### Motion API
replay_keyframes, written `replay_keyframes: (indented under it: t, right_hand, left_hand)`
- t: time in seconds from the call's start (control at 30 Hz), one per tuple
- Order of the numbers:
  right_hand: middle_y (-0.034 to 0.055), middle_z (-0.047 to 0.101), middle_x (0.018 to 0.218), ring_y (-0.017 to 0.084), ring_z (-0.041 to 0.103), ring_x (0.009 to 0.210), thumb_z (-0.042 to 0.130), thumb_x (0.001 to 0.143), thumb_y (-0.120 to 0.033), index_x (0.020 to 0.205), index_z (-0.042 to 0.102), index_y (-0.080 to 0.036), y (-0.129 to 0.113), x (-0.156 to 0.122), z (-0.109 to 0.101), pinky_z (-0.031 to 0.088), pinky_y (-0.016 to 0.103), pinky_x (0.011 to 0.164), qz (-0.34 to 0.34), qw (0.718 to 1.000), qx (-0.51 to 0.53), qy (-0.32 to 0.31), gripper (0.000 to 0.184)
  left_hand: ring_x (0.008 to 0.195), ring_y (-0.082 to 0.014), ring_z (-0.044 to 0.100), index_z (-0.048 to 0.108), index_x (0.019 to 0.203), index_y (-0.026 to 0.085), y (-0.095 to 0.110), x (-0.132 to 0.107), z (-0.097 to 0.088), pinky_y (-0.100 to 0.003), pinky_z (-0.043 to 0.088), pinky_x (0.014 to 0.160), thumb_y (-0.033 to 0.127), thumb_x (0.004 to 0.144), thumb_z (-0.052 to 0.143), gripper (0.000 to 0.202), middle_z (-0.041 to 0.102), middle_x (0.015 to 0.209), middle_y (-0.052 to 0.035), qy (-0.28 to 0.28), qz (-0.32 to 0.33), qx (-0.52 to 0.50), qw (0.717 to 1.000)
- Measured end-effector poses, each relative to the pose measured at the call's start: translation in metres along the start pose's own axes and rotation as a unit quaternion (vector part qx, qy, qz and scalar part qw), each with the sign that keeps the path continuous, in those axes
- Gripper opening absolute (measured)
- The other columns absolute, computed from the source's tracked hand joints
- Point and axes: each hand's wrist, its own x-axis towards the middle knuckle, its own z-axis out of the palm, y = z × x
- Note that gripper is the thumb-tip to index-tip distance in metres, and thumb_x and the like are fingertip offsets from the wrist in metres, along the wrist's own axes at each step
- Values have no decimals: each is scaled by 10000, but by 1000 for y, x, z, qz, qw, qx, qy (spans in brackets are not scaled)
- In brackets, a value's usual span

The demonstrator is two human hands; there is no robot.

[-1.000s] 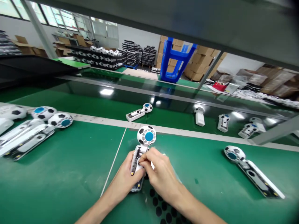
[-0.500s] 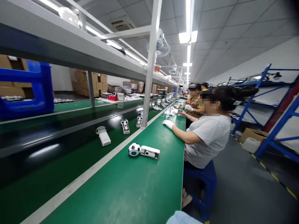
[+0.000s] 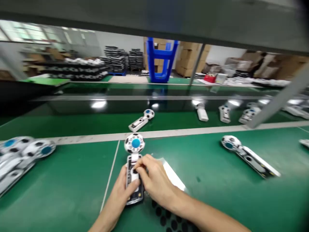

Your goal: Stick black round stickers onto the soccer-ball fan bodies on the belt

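Note:
A handheld fan with a football-patterned head and blue hub (image 3: 134,144) lies on the green bench in front of me, its handle opened and pointing toward me. My left hand (image 3: 122,192) grips the handle from the left, thumb across it. My right hand (image 3: 152,180) is closed in a pinch on a small part at the middle of the handle. A clear plastic sheet (image 3: 174,176) lies just right of my right hand.
Several more football fans lie at the left edge (image 3: 26,152), one opened unit at the right (image 3: 248,156). Others ride the conveyor belt (image 3: 141,120) behind a white strip. A blue stool (image 3: 160,61) and stacked cartons stand beyond. A grey post (image 3: 275,100) slants at right.
The view swung right along the line to seated workers half a second ago, then returned to the bench. My hands remain on the same fan, now slightly lower and left in view.

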Motion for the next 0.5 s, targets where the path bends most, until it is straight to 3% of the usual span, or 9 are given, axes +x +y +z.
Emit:
replay_keyframes:
  t: [0.03, 0.1, 0.13, 0.23, 0.5]
  right_hand:
    - [-11, 562, 772, 125, 550, 728, 446, 853, -69, 775, 553, -190, 0, 1, -1, 412, 247, 675, 3, 1000, 8, -10, 179]
    - [-7, 558, 764, 133, 539, 728, 434, 850, -67, 768, 540, -189, 0, 1, -5, 393, 251, 673, 9, 1000, 11, -18, 181]
    - [-4, 558, 763, 137, 536, 733, 430, 848, -67, 769, 537, -188, -1, 0, -6, 387, 253, 674, 9, 1000, 9, -20, 180]
    - [-3, 558, 765, 137, 531, 738, 427, 844, -68, 775, 537, -186, -2, -3, -8, 378, 249, 666, 14, 1000, 12, -25, 175]
    - [-16, 548, 752, 129, 528, 717, 426, 852, -69, 763, 520, -195, -2, -4, -6, 359, 256, 676, -9, 1000, -13, -26, 180]
  left_hand:
    - [1049, -189, 580, 397, 1293, 162, -1, -6, -4, -258, 464, 889, 377, 877, 424, 469, 602, 1177, -75, 1, 2, -128, 992]
    - [1108, -234, 536, 401, 1265, 180, 0, -9, -6, -292, 442, 925, 456, 805, 529, 551, 557, 1231, -87, -19, 7, -356, 934]
    - [1123, -253, 518, 409, 1250, 185, 2, -9, -5, -316, 429, 940, 472, 771, 575, 582, 550, 1234, -88, -33, 5, -421, 907]
    - [1154, -260, 480, 395, 1249, 193, 6, -6, -3, -330, 398, 959, 462, 758, 602, 597, 529, 1248, -78, -58, -2, -453, 890]
    - [1140, -261, 482, 366, 1267, 195, 1, -8, -5, -330, 366, 967, 471, 777, 568, 598, 512, 1258, -80, -58, 8, -410, 910]
